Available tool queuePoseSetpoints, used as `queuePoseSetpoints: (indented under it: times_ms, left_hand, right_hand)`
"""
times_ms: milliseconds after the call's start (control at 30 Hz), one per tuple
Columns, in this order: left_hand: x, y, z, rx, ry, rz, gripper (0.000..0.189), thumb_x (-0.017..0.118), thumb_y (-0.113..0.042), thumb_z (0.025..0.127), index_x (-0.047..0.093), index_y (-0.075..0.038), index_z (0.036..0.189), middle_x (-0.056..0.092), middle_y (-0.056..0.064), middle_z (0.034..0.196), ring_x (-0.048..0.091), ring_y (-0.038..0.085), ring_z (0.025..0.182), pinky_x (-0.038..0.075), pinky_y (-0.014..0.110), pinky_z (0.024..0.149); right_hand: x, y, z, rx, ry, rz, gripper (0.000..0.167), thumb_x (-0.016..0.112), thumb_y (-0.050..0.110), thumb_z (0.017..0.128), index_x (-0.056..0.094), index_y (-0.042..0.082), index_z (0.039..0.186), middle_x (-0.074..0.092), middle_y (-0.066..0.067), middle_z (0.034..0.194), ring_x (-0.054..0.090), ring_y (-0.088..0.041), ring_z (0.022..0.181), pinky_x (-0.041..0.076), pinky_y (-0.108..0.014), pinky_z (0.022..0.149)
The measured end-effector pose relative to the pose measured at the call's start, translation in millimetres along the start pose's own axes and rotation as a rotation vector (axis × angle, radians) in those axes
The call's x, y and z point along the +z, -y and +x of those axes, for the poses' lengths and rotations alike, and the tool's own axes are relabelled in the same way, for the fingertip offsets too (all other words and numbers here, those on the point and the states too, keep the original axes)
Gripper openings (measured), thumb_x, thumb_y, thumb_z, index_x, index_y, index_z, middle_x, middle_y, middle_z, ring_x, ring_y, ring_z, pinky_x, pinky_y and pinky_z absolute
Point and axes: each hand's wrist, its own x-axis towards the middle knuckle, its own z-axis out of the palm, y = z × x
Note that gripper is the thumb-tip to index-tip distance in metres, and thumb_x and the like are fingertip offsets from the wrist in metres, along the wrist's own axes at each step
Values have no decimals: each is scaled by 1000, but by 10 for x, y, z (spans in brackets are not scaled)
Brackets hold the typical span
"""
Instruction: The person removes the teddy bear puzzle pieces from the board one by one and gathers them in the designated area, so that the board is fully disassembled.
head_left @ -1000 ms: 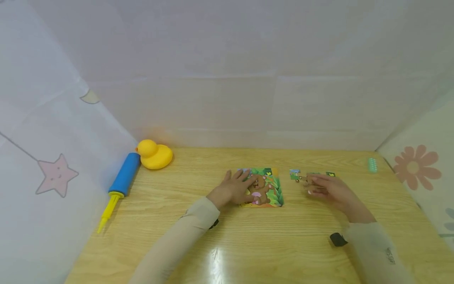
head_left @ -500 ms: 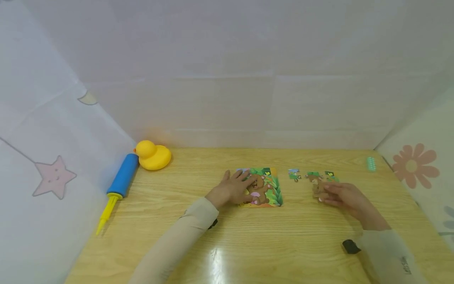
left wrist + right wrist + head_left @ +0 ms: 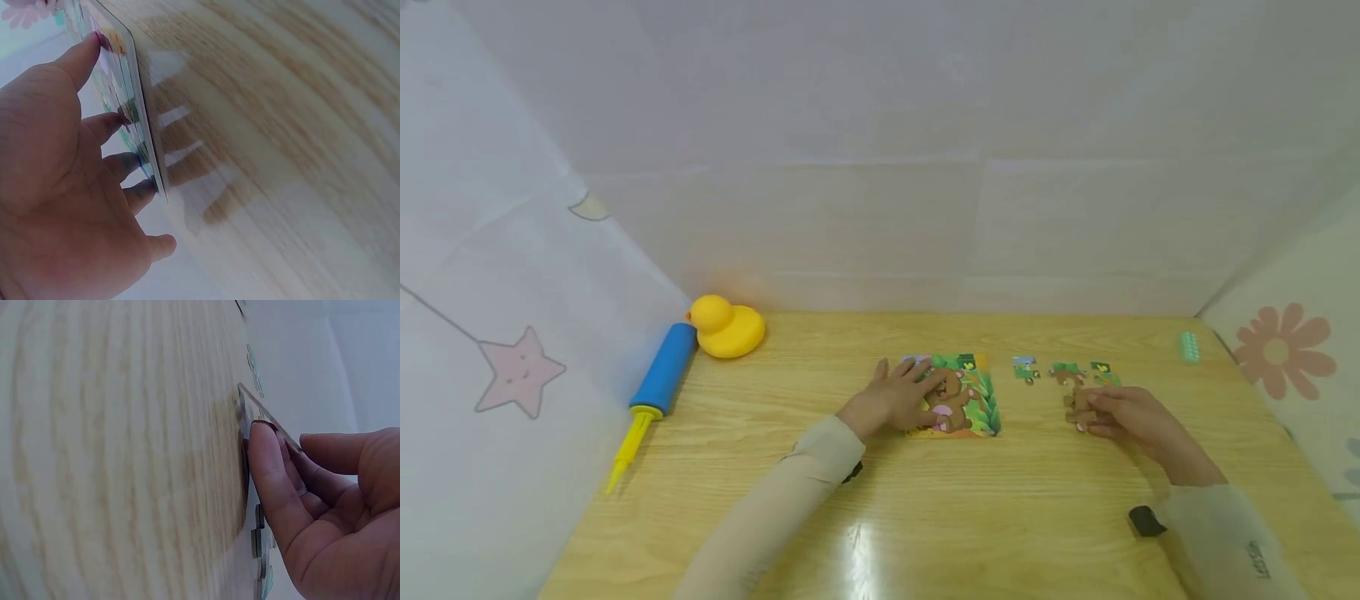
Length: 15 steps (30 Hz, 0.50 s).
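Note:
My left hand [image 3: 889, 402] rests with spread, straight fingers on a bear jigsaw puzzle [image 3: 979, 410], covering its left part. In the left wrist view the fingertips [image 3: 128, 161] touch the puzzle's surface. To the right, my right hand [image 3: 1138, 423] pinches a brown puzzle piece [image 3: 1078, 401] close over the table. The right wrist view shows that piece tilted, its thin edge between thumb and fingers. Just behind it lie loose pieces: one with blue and green [image 3: 1024, 368], a brown and green one [image 3: 1067, 370] and a green one [image 3: 1103, 372].
A yellow rubber duck [image 3: 727, 329] sits at the back left, beside a blue and yellow hand pump [image 3: 662, 375]. A small mint-green object [image 3: 1189, 347] lies at the back right. Fabric walls enclose the wooden table [image 3: 955, 517] at the back and sides.
My right hand has drawn back toward the front right with the puzzle piece, uncovering the loose pieces behind it, and now stays nearly still. My left hand has kept its place.

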Motion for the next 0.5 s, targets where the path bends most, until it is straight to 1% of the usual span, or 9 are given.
queuePoseSetpoints:
  times_ms: [67,167,200,267,333,400,500]
  left_hand:
    - [-3,0,-8,5,-1,0,83,47,-69,97,12,-35,164,6,1,173,6,29,160,4,66,125]
    - [1,-2,-8,18,0,-5,83,47,-68,97,11,-35,164,6,2,173,6,30,160,4,67,125]
    - [3,-1,-7,19,-1,-4,82,47,-68,97,11,-35,164,6,2,173,7,30,160,4,67,124]
    - [5,0,-8,17,-1,1,81,46,-67,98,11,-35,164,6,2,173,6,30,160,4,67,124]
    - [5,0,-14,11,0,5,81,46,-67,98,11,-35,164,6,2,173,6,30,160,5,67,124]
    - [-1,-2,-19,6,-1,5,81,46,-66,99,12,-34,164,6,2,173,7,29,160,5,67,125]
    - [-19,-12,-27,7,-1,-1,81,48,-65,99,13,-33,164,6,2,173,7,29,160,5,66,125]
  right_hand:
    - [10,5,2,4,-14,-22,51,40,16,110,35,-22,144,66,-7,114,71,-3,93,60,-25,86]
    - [20,-11,12,7,-45,-97,55,42,24,111,40,-20,144,63,-22,127,71,-6,97,61,-26,85]
    - [24,-13,16,7,-58,-125,56,42,27,111,41,-19,144,61,-27,131,71,-9,99,61,-26,85]
    - [37,-4,26,2,-91,-204,59,41,33,111,45,-16,143,57,-33,138,72,-18,105,61,-27,84]
    - [48,14,34,-8,-117,-278,61,39,36,111,46,-16,142,53,-35,141,71,-27,109,62,-29,84]
    - [55,40,39,-11,-143,-341,62,37,37,111,46,-17,142,54,-36,140,70,-34,112,62,-31,83]
    - [53,73,36,-6,-170,-406,64,37,37,111,46,-19,140,56,-35,137,70,-37,109,62,-33,81]
